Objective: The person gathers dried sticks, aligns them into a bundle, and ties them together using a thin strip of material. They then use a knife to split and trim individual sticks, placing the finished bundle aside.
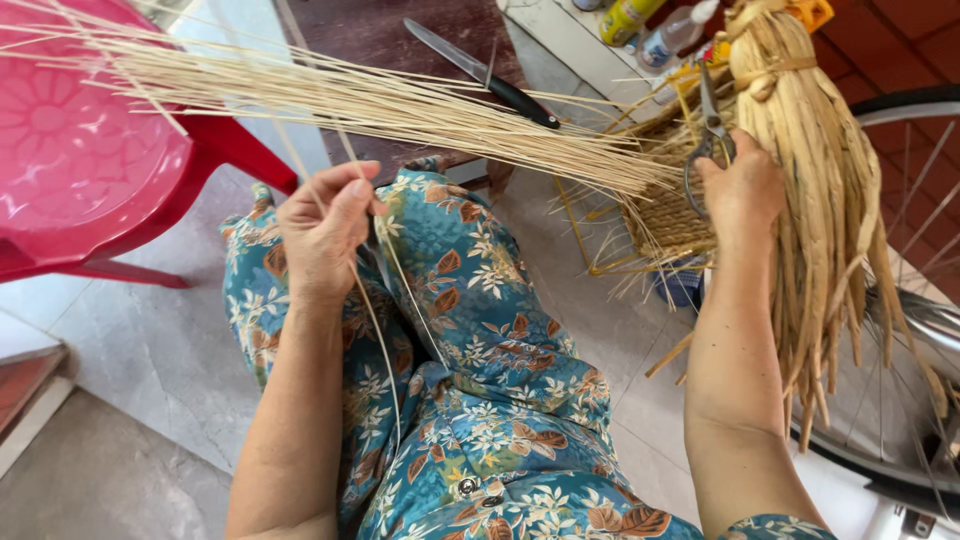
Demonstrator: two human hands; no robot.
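- Straw-coloured thin sticks (330,95) are fanned across the lap; a few are pinched by the closed left hand (325,235).
- Scissors (708,135) are gripped by the right hand (742,190) at the woven basket (665,215) edge.
- Open floor (150,350) is left below the red chair (90,150).

Two hands are in view — a left hand (322,232) and a right hand (742,190). There is one pair of scissors (708,135), one knife (482,72), one red plastic chair (80,160), one bicycle wheel (900,300) and two bottles (650,25) — the thin reeds (350,95) are too many to count.
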